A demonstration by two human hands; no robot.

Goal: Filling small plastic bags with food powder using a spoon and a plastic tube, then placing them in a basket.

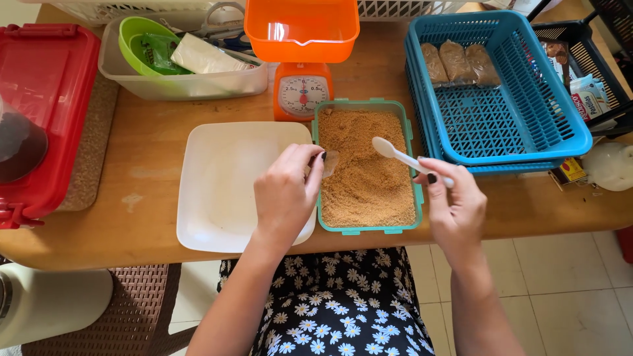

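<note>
Green tub (412, 173) of brown crumbly powder (366, 165) sits mid-desk at the near edge; all places below are relative to it. Left hand (287, 191) hangs over the tub's left rim, fingers (308, 158) pinched on a small clear bag (330, 161) held just above the powder. Right hand (455, 204) is off the tub's right rim, fingers pressed together around the handle of a white spoon (395, 153), bowl of the spoon over the powder and looking empty.

Step in hand, as a guess: filling the small bag, spoon about to scoop. Next move would need the spoon dipped into the powder and tipped into the bag mouth, with the bag kept open and steady over the tub so spills land back inside.

Touching the tub's left side: white square tray (217, 191), bare. Just behind it: orange kitchen scale (302, 92) with an orange pan (302, 26) on top. Right of it: blue basket (521, 125) with three filled packets (458, 64) at its far end. Behind left: clear tub (184, 84) holding a green bowl (138, 39) and wrapped bits. Far left: red box (46, 99).

Room: tub and tray overhang close to the desk (145, 151) edge near the person's lap; little slack there. Open desk left of the tray. Blue basket wall close to the right wrist limits swing.
</note>
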